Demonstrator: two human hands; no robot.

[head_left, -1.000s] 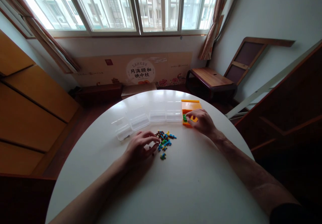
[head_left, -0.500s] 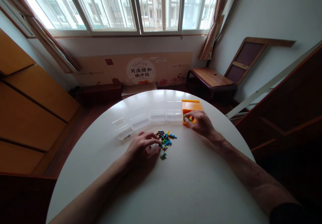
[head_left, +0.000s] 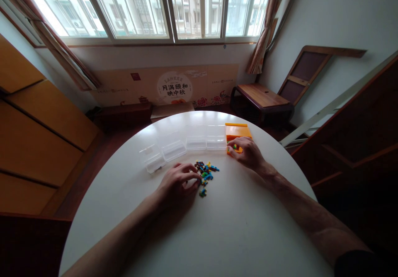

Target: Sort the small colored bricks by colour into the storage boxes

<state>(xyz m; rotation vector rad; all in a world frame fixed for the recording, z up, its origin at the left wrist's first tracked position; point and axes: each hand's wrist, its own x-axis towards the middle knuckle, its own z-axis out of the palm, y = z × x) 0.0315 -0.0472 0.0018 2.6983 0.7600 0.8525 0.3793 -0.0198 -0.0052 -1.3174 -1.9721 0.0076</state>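
Observation:
A small pile of toy building bricks (head_left: 206, 168), in blue, brown, yellow and green, lies on the white table. At its left edge my left hand (head_left: 177, 182) rests with curled fingers, thumb and fingertips drawn together by the bricks. Whether a piece is between them is too small to tell. My right hand (head_left: 247, 150) reaches over the open orange box (head_left: 239, 131), its thumb and forefinger pinched at the front left of it. Green bits show in the box near those fingertips, partly hidden by the hand. A separate little brick cluster (head_left: 202, 193) sits nearer me.
Clear plastic boxes with raised lids stand in a row left of the orange one, among them a middle box (head_left: 196, 143) and a far-left box (head_left: 154, 165). The round white table (head_left: 217, 235) has its curved edge before a wooden chair (head_left: 263, 96) and window.
The left hand's thumb and fingertips have come closer together beside the pile. My right hand stays at the orange box with only a slight shift.

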